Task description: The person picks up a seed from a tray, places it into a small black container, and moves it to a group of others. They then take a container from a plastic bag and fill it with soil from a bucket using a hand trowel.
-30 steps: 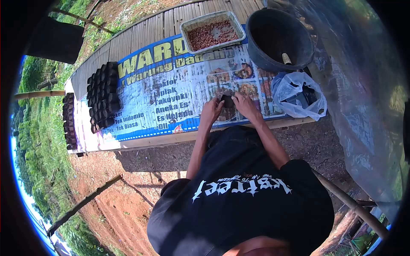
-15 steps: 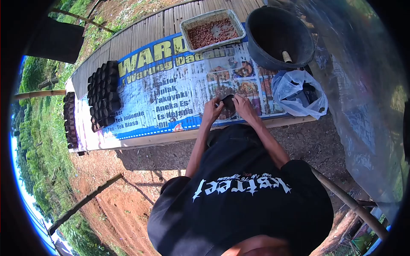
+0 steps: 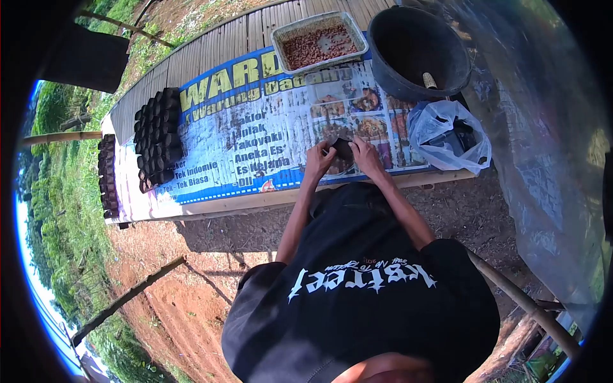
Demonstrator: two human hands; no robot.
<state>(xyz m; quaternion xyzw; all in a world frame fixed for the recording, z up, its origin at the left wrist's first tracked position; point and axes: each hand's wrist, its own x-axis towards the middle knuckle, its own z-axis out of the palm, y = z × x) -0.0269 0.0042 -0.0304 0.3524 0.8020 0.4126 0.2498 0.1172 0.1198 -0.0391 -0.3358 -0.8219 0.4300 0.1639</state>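
Pinching a small black bag (image 3: 343, 150) by its edges, left hand (image 3: 317, 161) and right hand (image 3: 365, 157) each closed narrow on one side. Bag over the banner (image 3: 214, 143), near side, right. Uneven tugging could split the thin-looking wall; slack fingers, drop it.

black pouch (image 3: 343, 150): partly hidden by both hands (image 3: 318, 159), inside unclear
bucket (image 3: 389, 75): inside lost in shadow
plastic bag (image 3: 423, 133): dark contents (image 3: 461, 136) half covered, shape unclear
banner (image 3: 268, 124): lettering partly hidden under the tray (image 3: 327, 65)
counter (image 3: 214, 41): far side cut by top edge
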